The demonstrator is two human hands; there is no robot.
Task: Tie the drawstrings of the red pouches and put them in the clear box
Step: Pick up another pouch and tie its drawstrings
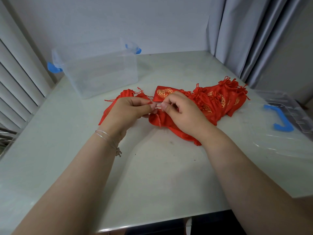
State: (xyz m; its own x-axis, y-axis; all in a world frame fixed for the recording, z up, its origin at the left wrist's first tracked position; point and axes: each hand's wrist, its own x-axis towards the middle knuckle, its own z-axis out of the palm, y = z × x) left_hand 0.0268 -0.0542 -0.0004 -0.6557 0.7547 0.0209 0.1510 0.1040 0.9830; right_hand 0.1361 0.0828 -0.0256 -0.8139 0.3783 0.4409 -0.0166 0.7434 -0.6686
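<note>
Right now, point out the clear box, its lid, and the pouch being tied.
clear box (101, 72), head view, on its front wall.
lid (281, 143), head view, on the bare clear panel near its blue handle.
pouch being tied (169, 122), head view, on the red cloth between the two hands.

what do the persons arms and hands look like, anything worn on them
Both forearms are bare, with no sleeves in view. The left hand has thin silvery bangles round its wrist, with a thin cord that ends in a small knot or charm. The right hand and its wrist show no jewellery or watch.
</note>
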